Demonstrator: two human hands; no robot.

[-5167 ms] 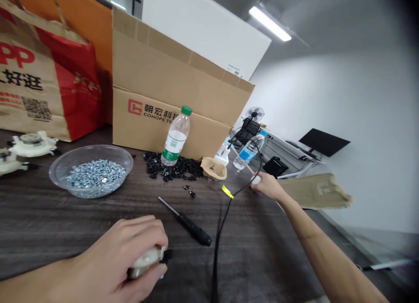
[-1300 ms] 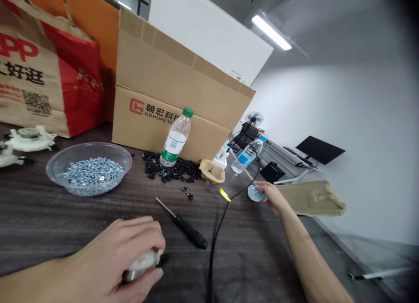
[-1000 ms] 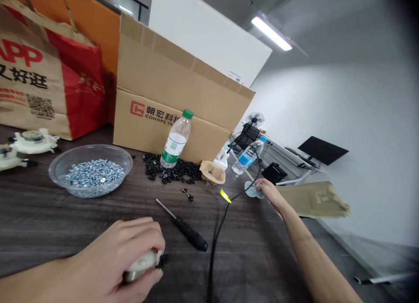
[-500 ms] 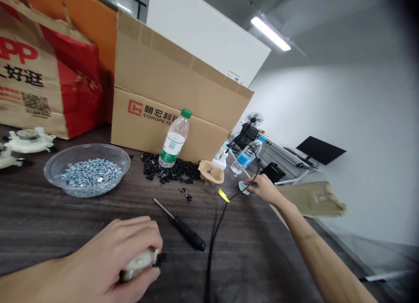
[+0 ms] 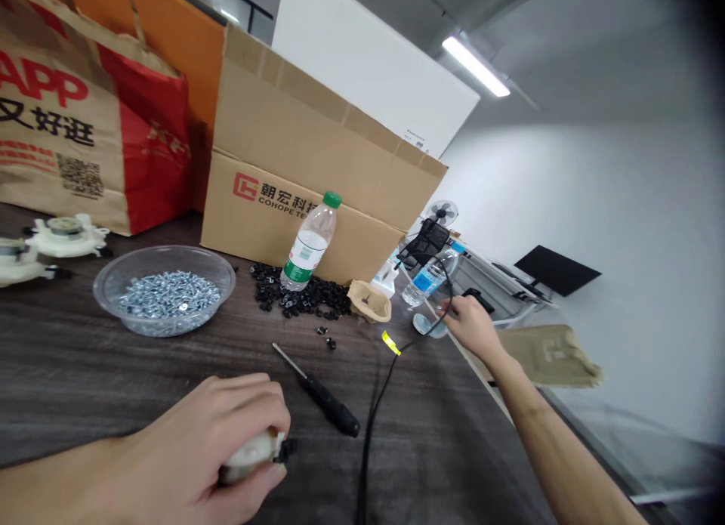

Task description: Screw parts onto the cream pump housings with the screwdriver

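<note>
While the left hand [image 5: 249, 427] sits down around 7 o'clock in the view, its fingers [image 5: 260, 393] are clenched around a white plastic housing [image 5: 249, 455], with a small black tip poking out on the 3 o'clock side. The housing is mostly buried in that grip, just above the dark wood counter [image 5: 113, 374].

The right hand [image 5: 470, 325] is out at about 4 o'clock, with its fingers [image 5: 450, 312] curled in right next to a black cable [image 5: 374, 412] that has a yellow tag [image 5: 390, 343] on it. A pale round disc [image 5: 424, 325] lies just beside the fingertips on the hand's 9 o'clock side. The view's pretty small there, so I can't tell if those fingers are actually pinching the cable or just up against it.

Between the hands lies a black-handled screwdriver [image 5: 322, 395]. At 9 o'clock, a clear bowl [image 5: 164, 302] is full of silver screws [image 5: 167, 294], with two white motor housings [image 5: 65, 236] past it. Up around 11 o'clock, a water bottle [image 5: 309, 245] stands in front of a cardboard box [image 5: 294, 162], with a heap of small black plastic parts [image 5: 297, 294] around its base. A second bottle [image 5: 427, 279] stands near the right hand.
</note>
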